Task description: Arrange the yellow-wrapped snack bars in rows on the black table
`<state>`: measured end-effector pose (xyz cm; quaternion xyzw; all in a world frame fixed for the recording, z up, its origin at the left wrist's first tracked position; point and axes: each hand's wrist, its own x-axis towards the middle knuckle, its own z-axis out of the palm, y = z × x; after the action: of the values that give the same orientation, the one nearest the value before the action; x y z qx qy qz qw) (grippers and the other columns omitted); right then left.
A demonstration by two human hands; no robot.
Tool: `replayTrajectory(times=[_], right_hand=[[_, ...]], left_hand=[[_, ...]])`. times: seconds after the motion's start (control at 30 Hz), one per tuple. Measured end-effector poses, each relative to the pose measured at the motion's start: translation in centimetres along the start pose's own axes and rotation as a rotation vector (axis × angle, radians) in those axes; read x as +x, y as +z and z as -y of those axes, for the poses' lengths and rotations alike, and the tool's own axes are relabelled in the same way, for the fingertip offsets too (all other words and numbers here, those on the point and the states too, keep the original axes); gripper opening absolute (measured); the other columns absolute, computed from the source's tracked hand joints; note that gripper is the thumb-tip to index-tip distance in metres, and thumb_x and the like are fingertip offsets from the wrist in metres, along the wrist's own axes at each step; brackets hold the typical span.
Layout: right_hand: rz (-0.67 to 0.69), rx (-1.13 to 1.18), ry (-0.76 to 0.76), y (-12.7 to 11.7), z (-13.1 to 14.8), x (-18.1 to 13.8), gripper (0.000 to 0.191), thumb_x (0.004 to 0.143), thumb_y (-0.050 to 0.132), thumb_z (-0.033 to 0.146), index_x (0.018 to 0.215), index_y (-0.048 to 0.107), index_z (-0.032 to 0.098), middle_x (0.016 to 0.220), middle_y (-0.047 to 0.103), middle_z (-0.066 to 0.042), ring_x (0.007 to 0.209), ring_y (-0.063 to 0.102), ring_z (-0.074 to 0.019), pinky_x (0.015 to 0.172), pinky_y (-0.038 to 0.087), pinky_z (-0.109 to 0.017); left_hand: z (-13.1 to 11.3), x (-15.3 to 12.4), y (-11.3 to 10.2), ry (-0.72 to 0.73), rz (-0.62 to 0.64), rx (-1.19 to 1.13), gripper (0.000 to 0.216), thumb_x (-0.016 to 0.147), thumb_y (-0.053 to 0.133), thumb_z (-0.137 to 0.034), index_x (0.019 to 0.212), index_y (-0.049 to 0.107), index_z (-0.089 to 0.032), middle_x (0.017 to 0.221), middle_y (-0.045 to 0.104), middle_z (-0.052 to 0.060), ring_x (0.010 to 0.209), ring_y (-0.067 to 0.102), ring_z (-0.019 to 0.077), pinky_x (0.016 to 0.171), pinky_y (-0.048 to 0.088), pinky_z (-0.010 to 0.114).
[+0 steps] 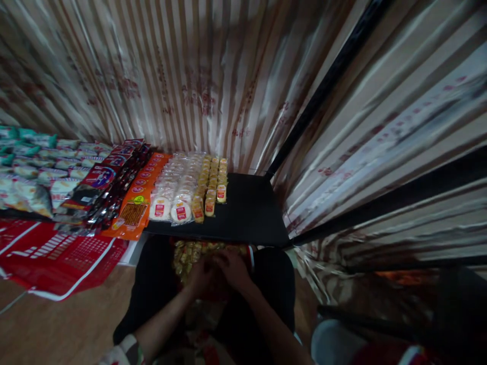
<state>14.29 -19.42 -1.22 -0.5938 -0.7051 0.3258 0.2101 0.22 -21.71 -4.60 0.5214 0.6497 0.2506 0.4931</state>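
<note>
Grip: left hand [200, 276] and right hand [234, 269] meet, fingers curled over a bag of gold-wrapped sweets [190, 253]; actual hold too dark to tell.
Bag: on the lap, below the black shelf [251, 213].
Shelf: rows of small packets [211, 185].

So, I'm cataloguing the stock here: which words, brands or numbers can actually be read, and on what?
None can be read.
Orange packs: round logos and print, blurred.
Round white packs: red labels, too small.
Small yellow packs: red labels, too small.
Dark red packs: blue-red logo, blurred.
Red sheet: white print, unreadable.
Curtain: faint red marks, blurred.
Packs under the left hand and right hand: no legible print.
</note>
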Motion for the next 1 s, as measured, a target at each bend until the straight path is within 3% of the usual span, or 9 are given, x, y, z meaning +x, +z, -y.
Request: replayTrajectory(times=[0.2, 0.3, 0.4, 0.53, 0.73, 0.87, 1.0], right_hand=[[-0.098, 0.052, -0.042, -1.4, 0.5, 1.1, 0.020, 0.081, 0.048, 0.020, 0.078, 0.067, 0.021, 0.081, 0.064, -0.004, 0.083, 0.059, -0.0164, 0.079, 0.046, -0.028], [-0.169, 0.064, -0.018, -1.2, 0.3, 1.6, 0.022, 0.082, 0.045, 0.021, 0.073, 0.065, 0.021, 0.078, 0.064, -0.003, 0.080, 0.059, -0.0165, 0.078, 0.046, -0.028], [-0.265, 0.106, 0.042, -0.8, 0.2, 1.9, 0.022, 0.082, 0.044, 0.024, 0.075, 0.065, 0.020, 0.079, 0.065, -0.004, 0.079, 0.059, -0.0169, 0.077, 0.046, -0.029], [-0.338, 0.124, 0.078, -1.0, 0.7, 1.7, 0.023, 0.081, 0.045, 0.029, 0.075, 0.066, 0.021, 0.078, 0.064, -0.003, 0.075, 0.059, -0.0169, 0.073, 0.047, -0.030], [-0.354, 0.163, 0.017, -2.3, 1.4, 1.7, 0.022, 0.081, 0.048, 0.032, 0.086, 0.067, 0.021, 0.085, 0.065, -0.004, 0.080, 0.061, -0.0167, 0.077, 0.048, -0.029], [-0.439, 0.199, 0.044, -2.9, 1.1, 1.9, 0.028, 0.081, 0.050, 0.034, 0.098, 0.064, 0.018, 0.093, 0.064, -0.008, 0.084, 0.062, -0.0183, 0.079, 0.049, -0.031], [-0.390, 0.202, 0.037, -3.0, 0.9, 1.7, 0.028, 0.081, 0.050, 0.033, 0.102, 0.063, 0.019, 0.093, 0.064, -0.007, 0.080, 0.062, -0.0175, 0.076, 0.051, -0.031]], left_hand=[[-3.5, 0.8, -1.5, 0.169, -0.118, -0.172, 0.011, 0.067, 0.049, -0.014, 0.069, 0.059, -0.020, 0.071, 0.064, 0.000, 0.071, 0.059, 0.0147, 0.072, 0.046, 0.027], [-4.4, 1.2, -2.0, 0.163, -0.184, -0.173, 0.009, 0.070, 0.049, -0.018, 0.068, 0.057, -0.020, 0.066, 0.062, -0.001, 0.067, 0.058, 0.0140, 0.069, 0.047, 0.026], [-4.4, 0.7, -1.9, 0.160, -0.179, -0.185, 0.010, 0.073, 0.052, -0.024, 0.078, 0.060, -0.020, 0.075, 0.066, 0.001, 0.075, 0.061, 0.0154, 0.074, 0.047, 0.028], [-4.3, -1.1, -1.0, 0.244, -0.092, -0.242, 0.035, 0.070, 0.060, -0.028, 0.104, 0.057, -0.019, 0.104, 0.065, 0.007, 0.096, 0.060, 0.0195, 0.086, 0.046, 0.033], [-5.3, -1.4, -1.0, 0.149, -0.146, -0.385, 0.033, 0.071, 0.058, -0.035, 0.098, 0.058, -0.017, 0.101, 0.066, 0.009, 0.094, 0.061, 0.0200, 0.085, 0.047, 0.034], [-6.3, -0.5, -2.3, 0.046, -0.162, -0.578, 0.040, 0.068, 0.060, -0.042, 0.097, 0.056, -0.016, 0.089, 0.067, 0.007, 0.078, 0.063, 0.0165, 0.070, 0.049, 0.028], [-7.2, -0.3, -3.1, 0.003, -0.206, -0.699, 0.048, 0.063, 0.062, -0.041, 0.103, 0.052, -0.016, 0.081, 0.066, 0.002, 0.068, 0.061, 0.0132, 0.061, 0.046, 0.024]])
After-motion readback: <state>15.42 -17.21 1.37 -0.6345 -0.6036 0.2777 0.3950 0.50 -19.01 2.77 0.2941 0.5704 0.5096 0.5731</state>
